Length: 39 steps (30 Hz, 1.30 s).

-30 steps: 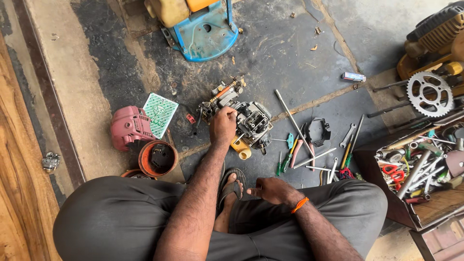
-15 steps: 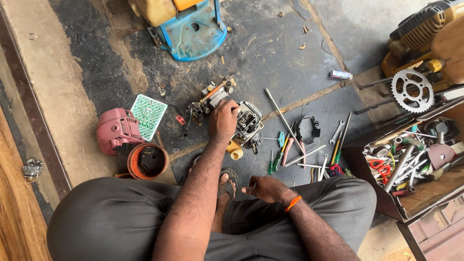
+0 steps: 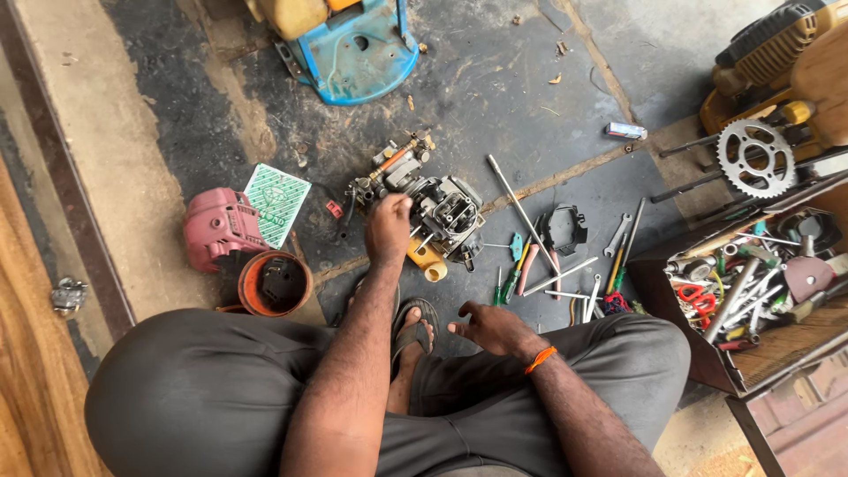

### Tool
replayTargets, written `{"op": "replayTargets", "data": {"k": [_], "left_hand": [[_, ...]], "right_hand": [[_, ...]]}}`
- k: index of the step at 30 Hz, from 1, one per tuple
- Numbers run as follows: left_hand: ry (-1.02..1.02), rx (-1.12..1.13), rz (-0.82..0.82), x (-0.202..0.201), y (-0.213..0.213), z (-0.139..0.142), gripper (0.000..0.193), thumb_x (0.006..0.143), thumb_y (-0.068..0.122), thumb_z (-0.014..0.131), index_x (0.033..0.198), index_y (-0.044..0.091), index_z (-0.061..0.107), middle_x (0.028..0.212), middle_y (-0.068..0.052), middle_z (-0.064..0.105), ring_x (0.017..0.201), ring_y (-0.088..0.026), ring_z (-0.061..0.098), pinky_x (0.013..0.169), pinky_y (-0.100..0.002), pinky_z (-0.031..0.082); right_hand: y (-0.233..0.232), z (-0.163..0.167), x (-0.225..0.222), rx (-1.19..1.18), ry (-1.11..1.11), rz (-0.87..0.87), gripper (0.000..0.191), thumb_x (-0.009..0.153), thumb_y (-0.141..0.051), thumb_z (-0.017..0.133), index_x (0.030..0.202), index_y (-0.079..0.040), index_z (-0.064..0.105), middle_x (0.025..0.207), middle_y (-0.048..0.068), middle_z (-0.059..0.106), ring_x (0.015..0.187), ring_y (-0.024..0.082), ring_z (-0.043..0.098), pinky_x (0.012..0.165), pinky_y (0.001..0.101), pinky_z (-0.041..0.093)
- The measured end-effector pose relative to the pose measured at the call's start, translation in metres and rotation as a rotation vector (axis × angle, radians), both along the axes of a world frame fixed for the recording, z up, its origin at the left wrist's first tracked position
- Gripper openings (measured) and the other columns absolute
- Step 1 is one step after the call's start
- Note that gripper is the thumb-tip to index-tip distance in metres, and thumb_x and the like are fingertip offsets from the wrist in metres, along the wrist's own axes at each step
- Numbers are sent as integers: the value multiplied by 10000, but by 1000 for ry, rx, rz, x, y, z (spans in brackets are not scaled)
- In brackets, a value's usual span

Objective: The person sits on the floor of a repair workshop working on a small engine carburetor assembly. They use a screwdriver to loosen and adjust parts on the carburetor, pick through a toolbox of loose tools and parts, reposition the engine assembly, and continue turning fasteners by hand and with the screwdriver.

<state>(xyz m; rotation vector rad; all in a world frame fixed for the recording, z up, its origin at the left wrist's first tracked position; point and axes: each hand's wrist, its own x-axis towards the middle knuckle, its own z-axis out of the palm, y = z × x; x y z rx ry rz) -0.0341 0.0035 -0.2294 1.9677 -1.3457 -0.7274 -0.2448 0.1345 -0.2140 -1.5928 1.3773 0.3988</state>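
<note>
I sit cross-legged on a dark floor. My left hand (image 3: 388,227) reaches forward and grips the near side of a small grey engine block (image 3: 446,212) that lies in front of my feet. A yellow spout-like part (image 3: 427,260) pokes out beside it. My right hand (image 3: 488,328), with an orange band at the wrist, rests over my right leg with the fingers loosely spread and nothing in them. Several screwdrivers and wrenches (image 3: 548,269) lie on the floor just beyond that hand.
A red engine cover (image 3: 217,228), a green card packet (image 3: 276,202) and an orange round cup (image 3: 272,283) lie at the left. A blue plastic housing (image 3: 353,49) is at the top. A box of tools (image 3: 760,296) and a sprocket (image 3: 753,158) stand at the right.
The view has shifted slightly. My left hand stays on the engine block and my right hand stays by my leg.
</note>
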Motion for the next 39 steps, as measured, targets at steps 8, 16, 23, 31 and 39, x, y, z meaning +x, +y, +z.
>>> {"op": "replayTargets", "data": {"k": [8, 16, 23, 31, 39], "left_hand": [[381, 296, -142, 9, 14, -18, 337, 1002, 341, 661, 920, 26, 747, 808, -68, 758, 736, -184, 716, 661, -363, 574], [302, 173, -254, 13, 16, -16, 287, 958, 278, 720, 833, 19, 713, 706, -103, 722, 624, -193, 705, 587, -369, 544], [-371, 90, 67, 32, -11, 47, 423, 996, 472, 619, 1298, 177, 648, 1401, -123, 615, 1224, -342, 623, 982, -507, 541], [-209, 511, -16, 82, -19, 22, 901, 918, 775, 446, 1583, 170, 379, 1636, -174, 336, 1401, -418, 476, 1076, -572, 500], [-308, 770, -47, 78, -6, 27, 1075, 847, 920, 313, 1614, 168, 354, 1643, -204, 337, 1414, -417, 498, 1049, -531, 569]], "right_hand": [[0, 7, 14, -32, -33, 19, 734, 921, -679, 536, 1401, -125, 556, 1214, 142, 732, 1167, 317, 694, 999, 433, 541], [3, -22, 0, -60, -29, -61, 747, 925, -685, 533, 1397, -106, 552, 1196, 155, 745, 1145, 310, 713, 971, 418, 559], [-29, -20, -2, 145, -314, -918, 718, 912, -685, 578, 1368, -130, 588, 1246, 154, 733, 1078, 267, 692, 913, 424, 596], [-27, -21, 19, 257, -491, -1149, 826, 860, -689, 608, 1455, -125, 503, 1317, 137, 691, 1034, 244, 687, 868, 414, 568], [-45, -18, 16, 173, -522, -1140, 911, 837, -655, 688, 1528, -127, 419, 1381, 147, 639, 1110, 284, 685, 886, 430, 566]]}}
